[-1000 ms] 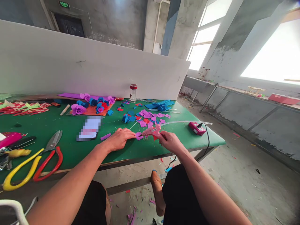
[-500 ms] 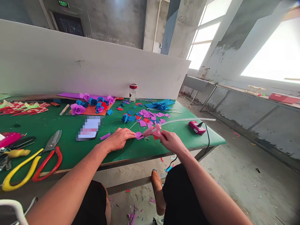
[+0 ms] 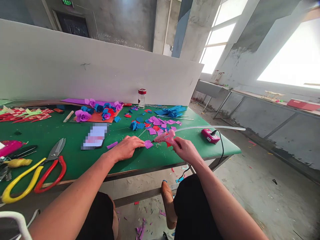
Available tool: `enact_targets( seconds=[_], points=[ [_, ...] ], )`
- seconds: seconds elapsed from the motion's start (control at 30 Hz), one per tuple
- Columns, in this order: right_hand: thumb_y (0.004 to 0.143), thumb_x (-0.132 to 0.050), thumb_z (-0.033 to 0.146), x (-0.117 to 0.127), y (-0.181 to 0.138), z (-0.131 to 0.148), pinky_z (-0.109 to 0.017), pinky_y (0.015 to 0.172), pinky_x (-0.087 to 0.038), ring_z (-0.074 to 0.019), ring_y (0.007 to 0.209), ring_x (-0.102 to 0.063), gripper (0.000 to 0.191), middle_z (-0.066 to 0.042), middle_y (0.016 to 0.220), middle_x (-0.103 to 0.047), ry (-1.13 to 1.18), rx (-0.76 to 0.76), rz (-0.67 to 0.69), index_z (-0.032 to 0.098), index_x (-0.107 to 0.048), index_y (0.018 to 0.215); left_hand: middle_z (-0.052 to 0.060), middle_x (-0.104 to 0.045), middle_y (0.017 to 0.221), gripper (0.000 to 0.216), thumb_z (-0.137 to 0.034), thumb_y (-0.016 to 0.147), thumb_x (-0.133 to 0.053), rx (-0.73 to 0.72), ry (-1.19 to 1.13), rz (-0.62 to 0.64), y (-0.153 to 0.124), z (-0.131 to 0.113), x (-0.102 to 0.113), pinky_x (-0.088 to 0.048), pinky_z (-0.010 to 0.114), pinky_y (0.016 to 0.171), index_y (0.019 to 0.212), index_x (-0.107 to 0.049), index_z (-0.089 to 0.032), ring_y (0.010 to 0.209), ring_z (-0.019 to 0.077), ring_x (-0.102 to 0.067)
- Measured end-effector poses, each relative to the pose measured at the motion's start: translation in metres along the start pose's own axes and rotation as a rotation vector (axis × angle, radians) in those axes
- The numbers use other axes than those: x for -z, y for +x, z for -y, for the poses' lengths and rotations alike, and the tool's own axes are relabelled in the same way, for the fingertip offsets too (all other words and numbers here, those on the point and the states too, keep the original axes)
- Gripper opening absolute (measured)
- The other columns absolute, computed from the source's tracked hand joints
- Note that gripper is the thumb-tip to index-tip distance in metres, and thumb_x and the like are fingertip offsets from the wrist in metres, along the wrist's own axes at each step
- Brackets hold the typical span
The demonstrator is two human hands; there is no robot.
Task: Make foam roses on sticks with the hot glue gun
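Note:
My right hand [image 3: 184, 149] is wrapped round the grip of a pink glue gun [image 3: 165, 137], with a long clear glue stick [image 3: 212, 127] jutting out behind it to the right. The gun's nozzle points left at a small purple felt piece [image 3: 148, 144] on the green table [image 3: 75, 160]. My left hand [image 3: 127, 147] lies on the table with its fingertips pinching the left edge of that purple piece.
Loose purple, blue and red felt cutouts [image 3: 156, 124] lie just behind the hands. Finished felt roses [image 3: 100, 111] sit further back by a small jar [image 3: 142, 98]. Snips with red and yellow handles [image 3: 37, 173] lie front left. A pink plug block [image 3: 210, 135] sits right.
The right hand has lifted and levelled the glue gun and drawn it slightly right, so its nozzle now sits just off the purple piece. The left hand has stayed put.

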State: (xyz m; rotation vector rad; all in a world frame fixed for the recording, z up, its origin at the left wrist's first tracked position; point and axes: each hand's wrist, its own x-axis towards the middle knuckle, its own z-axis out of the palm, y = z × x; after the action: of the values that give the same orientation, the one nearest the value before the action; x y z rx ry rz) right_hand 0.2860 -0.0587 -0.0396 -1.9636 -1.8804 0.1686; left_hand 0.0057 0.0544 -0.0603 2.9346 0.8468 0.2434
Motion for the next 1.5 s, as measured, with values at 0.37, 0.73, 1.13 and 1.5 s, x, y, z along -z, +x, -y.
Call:
enact_targets(
  seconds=[0.37,0.73,1.13,1.5],
  points=[
    [0.101,-0.041,0.044,-0.005,-0.002,0.012,-0.026,0.057,-0.024,-0.0165,0.066,-0.056,0.033,-0.003,0.074,-0.067,-0.083,0.019,0.051,0.022,-0.06,0.083,-0.001,-0.068,0.132,0.067,0.006,0.078,-0.038,-0.021,-0.012,-0.017,0.0,0.002,-0.001,-0.041,0.039,0.099,0.125,-0.067,-0.033,0.125,0.0199,-0.057],
    [0.1,-0.044,0.041,0.0,-0.002,0.01,-0.026,0.057,-0.024,-0.0164,0.067,-0.057,0.029,-0.003,0.078,-0.069,-0.11,-0.025,-0.007,0.022,-0.06,0.086,0.0,-0.067,0.133,0.065,0.005,0.081,-0.036,-0.012,0.019,-0.001,0.001,0.0,-0.001,-0.042,0.04,0.098,0.125,-0.067,-0.031,0.125,0.0199,-0.056],
    [0.1,-0.043,0.042,0.002,-0.004,0.015,-0.026,0.056,-0.023,-0.016,0.063,-0.054,0.03,-0.002,0.074,-0.066,-0.096,0.016,-0.026,0.023,-0.059,0.084,0.0,-0.068,0.132,0.065,0.005,0.079,-0.04,-0.017,-0.022,-0.038,0.0,0.001,-0.002,-0.043,0.039,0.099,0.124,-0.068,-0.034,0.123,0.0204,-0.058],
    [0.098,-0.042,0.041,0.008,-0.009,0.017,-0.026,0.056,-0.026,-0.0169,0.063,-0.055,0.027,-0.002,0.074,-0.066,-0.023,0.05,-0.157,0.023,-0.058,0.086,-0.001,-0.068,0.132,0.066,0.005,0.078,-0.04,-0.012,-0.023,-0.024,0.0,-0.001,-0.002,-0.042,0.039,0.1,0.125,-0.067,-0.033,0.124,0.0199,-0.057]
  ],
)
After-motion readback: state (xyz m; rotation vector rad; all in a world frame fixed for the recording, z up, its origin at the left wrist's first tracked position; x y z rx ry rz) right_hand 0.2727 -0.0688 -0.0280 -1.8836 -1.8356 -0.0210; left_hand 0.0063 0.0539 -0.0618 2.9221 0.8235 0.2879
